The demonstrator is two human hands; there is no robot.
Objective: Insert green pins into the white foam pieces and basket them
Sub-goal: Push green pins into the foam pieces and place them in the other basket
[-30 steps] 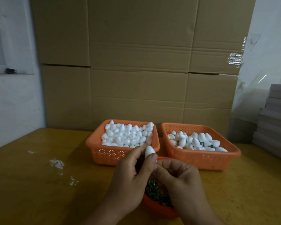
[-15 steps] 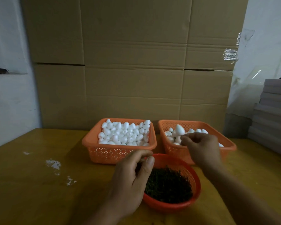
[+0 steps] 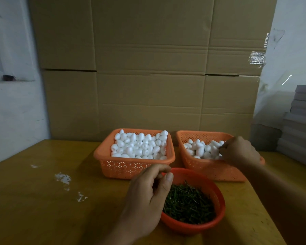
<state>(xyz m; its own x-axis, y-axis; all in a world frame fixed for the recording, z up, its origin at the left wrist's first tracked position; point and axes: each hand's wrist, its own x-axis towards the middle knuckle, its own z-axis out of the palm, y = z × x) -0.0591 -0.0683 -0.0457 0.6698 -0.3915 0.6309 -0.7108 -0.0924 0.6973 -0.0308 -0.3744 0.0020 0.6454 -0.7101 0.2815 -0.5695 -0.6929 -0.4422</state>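
Yellow table (image 3: 42,200) before cardboard: behind round bowl (image 3: 219,197) of green pins (image 3: 187,204), 2 baskets of white foam pieces (image 3: 140,145), probably featherlight, dentable, best pinched mid-body; left hand (image 3: 147,197) loosely curled, empty; right hand (image 3: 240,151) curled at right basket (image 3: 210,168), contents untellable.

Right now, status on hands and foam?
Left hand empty, beside pin bowl. Right hand over right basket, grip unclear. Nothing in the way.

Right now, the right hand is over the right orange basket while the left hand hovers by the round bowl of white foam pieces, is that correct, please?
Not quite. The head view shows that the round bowl holds green pins, not white foam pieces. The rest stands: the right hand is over the right orange basket, and the left hand hovers by the bowl.
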